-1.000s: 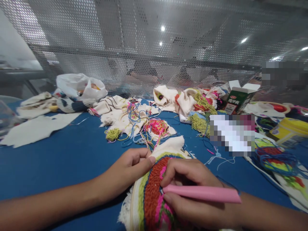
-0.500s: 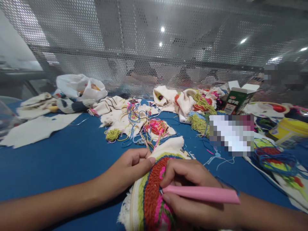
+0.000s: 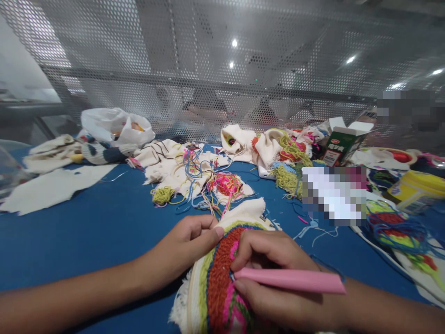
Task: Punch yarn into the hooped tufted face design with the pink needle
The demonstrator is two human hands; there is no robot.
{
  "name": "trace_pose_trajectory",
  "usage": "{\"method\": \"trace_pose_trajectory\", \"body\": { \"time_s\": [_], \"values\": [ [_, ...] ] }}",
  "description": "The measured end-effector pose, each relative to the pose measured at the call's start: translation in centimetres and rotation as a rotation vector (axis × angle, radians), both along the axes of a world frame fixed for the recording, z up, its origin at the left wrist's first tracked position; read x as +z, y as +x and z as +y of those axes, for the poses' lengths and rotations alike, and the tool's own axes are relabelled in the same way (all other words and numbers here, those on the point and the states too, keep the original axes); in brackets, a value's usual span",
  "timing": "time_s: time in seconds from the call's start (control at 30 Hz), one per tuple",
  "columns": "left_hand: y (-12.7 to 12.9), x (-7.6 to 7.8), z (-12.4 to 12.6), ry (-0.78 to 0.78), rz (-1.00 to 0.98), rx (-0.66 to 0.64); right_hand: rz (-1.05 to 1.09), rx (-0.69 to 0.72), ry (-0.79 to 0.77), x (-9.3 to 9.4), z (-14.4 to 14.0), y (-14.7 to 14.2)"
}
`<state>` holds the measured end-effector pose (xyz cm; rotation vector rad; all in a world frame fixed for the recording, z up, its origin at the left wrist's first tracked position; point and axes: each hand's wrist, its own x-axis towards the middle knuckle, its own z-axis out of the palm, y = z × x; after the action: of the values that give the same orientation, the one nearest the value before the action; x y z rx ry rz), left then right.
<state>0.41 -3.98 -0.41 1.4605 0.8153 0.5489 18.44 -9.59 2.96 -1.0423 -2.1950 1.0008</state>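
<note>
Head view looks down on a blue worktop (image 3: 86, 227) littered with cream cloth scraps (image 3: 52, 185), tangled yarn (image 3: 208, 178), a white plastic bag (image 3: 116, 125) and a green carton (image 3: 342, 141) before a perforated metal screen (image 3: 222, 69). Nearest the camera, a hooped punch-needle piece (image 3: 217, 283) stands tilted on the worktop, its looped bands red, pink, green and cream. The left hand (image 3: 184, 248) steadies its rim, grip closed on the hoop's edge. The right hand (image 3: 278, 278) has its grip clamped on a pink punch tool (image 3: 292, 279), tip at the red band. Working well likely means bracing the hoop firmly and keeping the tip against the cloth.
</note>
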Motion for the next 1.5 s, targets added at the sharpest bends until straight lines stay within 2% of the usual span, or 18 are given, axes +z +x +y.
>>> {"method": "trace_pose_trajectory", "body": {
  "time_s": [0.27, 0.83, 1.5],
  "values": [
    [-0.1, 0.22, -0.2, -0.055, -0.059, 0.027, 0.011, -0.016, 0.002, 0.13, 0.05, -0.06],
    [-0.12, -0.09, -0.17, -0.149, -0.147, -0.028, 0.016, -0.118, -0.007, 0.38, 0.02, -0.48],
    [-0.17, 0.01, -0.1, -0.117, -0.119, -0.039, -0.011, -0.13, -0.025, 0.56, -0.09, -0.35]
  ]
}}
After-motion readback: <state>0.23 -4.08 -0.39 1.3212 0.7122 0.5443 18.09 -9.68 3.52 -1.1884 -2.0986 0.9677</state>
